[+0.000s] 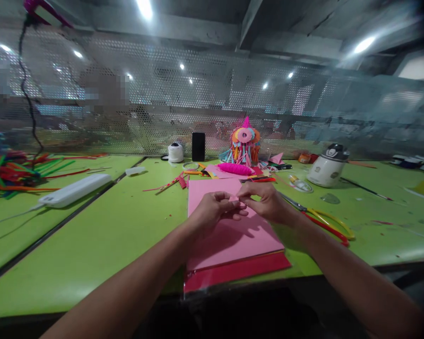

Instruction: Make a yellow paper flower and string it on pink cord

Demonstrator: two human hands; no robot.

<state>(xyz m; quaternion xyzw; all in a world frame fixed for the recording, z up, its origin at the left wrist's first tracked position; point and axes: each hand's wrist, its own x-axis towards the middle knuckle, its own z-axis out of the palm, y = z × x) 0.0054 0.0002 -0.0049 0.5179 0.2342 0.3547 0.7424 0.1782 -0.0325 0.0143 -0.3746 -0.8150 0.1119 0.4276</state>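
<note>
Hands at work over a stack of paper on a green table; the left hand (221,207) and the right hand (263,200) meet at their fingertips above the far half of the pink sheet (233,245), which overlies a red sheet (236,273) showing along the near edge; thumb and forefinger of each hand are together on a small pink piece (237,198), largely hidden by the fingers and close in colour to the sheet below, so its exact form cannot be told.

For good fingertip work, light, even pressure is advisable, since a thin piece may crease or tear; one hand should steady while the other shapes; wrists kept low over the stack would help to avoid a slip; the scissors (301,207), just beside the right forearm, are best kept clear of the elbow.

Lettering: a marking on the white jug (325,170) is too small and blurred to read; the phone (198,147) presents a dark face without legible text; the power strip (77,190) and the fringed ornament (245,136) bear no readable brand or label.
</note>
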